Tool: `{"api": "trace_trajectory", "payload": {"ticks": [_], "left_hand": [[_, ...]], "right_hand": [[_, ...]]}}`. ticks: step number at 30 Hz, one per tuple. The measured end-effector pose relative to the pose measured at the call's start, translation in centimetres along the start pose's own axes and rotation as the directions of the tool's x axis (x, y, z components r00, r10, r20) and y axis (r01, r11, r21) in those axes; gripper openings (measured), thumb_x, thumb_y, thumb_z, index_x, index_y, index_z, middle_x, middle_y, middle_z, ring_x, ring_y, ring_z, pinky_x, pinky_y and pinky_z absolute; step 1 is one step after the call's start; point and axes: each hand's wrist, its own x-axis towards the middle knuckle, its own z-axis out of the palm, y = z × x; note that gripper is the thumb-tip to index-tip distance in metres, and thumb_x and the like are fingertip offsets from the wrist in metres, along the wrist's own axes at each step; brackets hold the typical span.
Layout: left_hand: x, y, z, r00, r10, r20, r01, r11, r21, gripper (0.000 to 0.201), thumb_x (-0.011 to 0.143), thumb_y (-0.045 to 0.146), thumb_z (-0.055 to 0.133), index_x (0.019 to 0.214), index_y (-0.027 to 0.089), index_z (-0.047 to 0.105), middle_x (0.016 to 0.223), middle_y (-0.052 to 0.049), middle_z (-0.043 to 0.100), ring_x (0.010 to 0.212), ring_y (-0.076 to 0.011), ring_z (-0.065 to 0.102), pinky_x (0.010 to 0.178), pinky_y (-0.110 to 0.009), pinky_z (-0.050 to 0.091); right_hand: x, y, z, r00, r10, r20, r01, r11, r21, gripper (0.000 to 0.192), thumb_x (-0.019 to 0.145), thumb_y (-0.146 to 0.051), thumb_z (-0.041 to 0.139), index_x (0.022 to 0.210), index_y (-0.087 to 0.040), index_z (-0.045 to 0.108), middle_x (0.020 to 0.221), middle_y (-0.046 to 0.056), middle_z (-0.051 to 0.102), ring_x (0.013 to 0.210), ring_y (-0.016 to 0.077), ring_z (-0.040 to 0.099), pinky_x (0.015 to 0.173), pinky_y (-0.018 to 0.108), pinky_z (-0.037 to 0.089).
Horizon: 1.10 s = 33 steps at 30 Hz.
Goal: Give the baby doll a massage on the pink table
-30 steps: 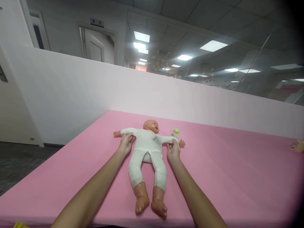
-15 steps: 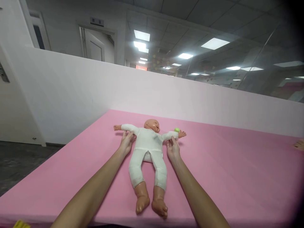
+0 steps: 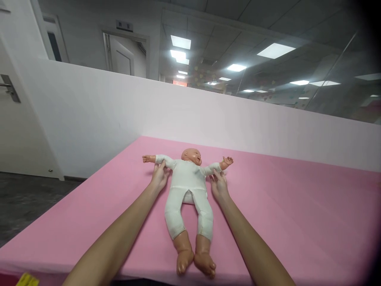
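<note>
A baby doll (image 3: pixel 188 176) in a white cloth suit lies on its back on a pink-covered table (image 3: pixel 282 214), its head at the far end and bare feet toward me. Both its arms are spread out sideways. My left hand (image 3: pixel 160 175) is closed on the doll's sleeved arm on the left, thumb on top and the other fingers mostly underneath. On the other side, my right hand (image 3: pixel 219 184) grips the sleeved arm below the doll's wrist, with some of my fingers hidden beneath it.
A low white partition (image 3: pixel 238 117) borders the table's far side. At the left stand a door with a metal handle (image 3: pixel 11 88) and dark floor (image 3: pixel 18 202). A yellow item (image 3: pixel 27 279) shows at the bottom left corner. Glass and ceiling lights lie beyond.
The doll's arms have come up slightly, more so the right-hand one, in my grip. The green ball beside that arm is now hidden. My view has shifted a little left.
</note>
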Motion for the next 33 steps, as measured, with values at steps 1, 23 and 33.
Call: {"api": "trace_trajectory", "payload": {"ticks": [1,23,33], "left_hand": [[0.0,0.2,0.0,1.000,-0.017,-0.022,0.017,1.000,-0.008,0.037,0.091,0.029,0.075,0.121,0.029,0.053,0.103,0.000,0.066,0.087,-0.0138,0.067,0.079,-0.028,0.058],[1.1,-0.7,-2.4,0.932,0.294,-0.213,-0.192,0.897,0.397,0.023,0.078,0.031,0.078,0.087,0.016,0.063,0.086,-0.004,0.067,0.080,-0.0185,0.065,0.074,-0.029,0.051],[0.0,-0.6,-0.7,0.853,0.434,0.291,-0.490,0.469,0.735,0.042,0.083,0.013,0.059,0.119,0.025,0.076,0.099,-0.005,0.052,0.093,-0.0201,0.055,0.091,-0.032,0.048]], "right_hand": [[0.1,0.0,0.0,1.000,0.006,-0.002,-0.006,1.000,0.015,0.046,0.069,-0.036,0.085,0.110,-0.030,0.066,0.118,-0.001,0.071,0.107,0.0184,0.067,0.091,0.033,0.057],[-0.7,0.3,0.2,0.996,-0.009,-0.092,0.005,0.999,-0.039,0.048,0.070,-0.035,0.083,0.113,-0.026,0.063,0.119,0.003,0.071,0.109,0.0206,0.069,0.094,0.036,0.058],[-2.3,-1.2,1.1,0.869,-0.159,0.469,0.395,0.794,-0.462,0.030,0.076,-0.026,0.072,0.105,-0.028,0.079,0.118,0.005,0.073,0.119,0.0284,0.060,0.108,0.048,0.046]]}}
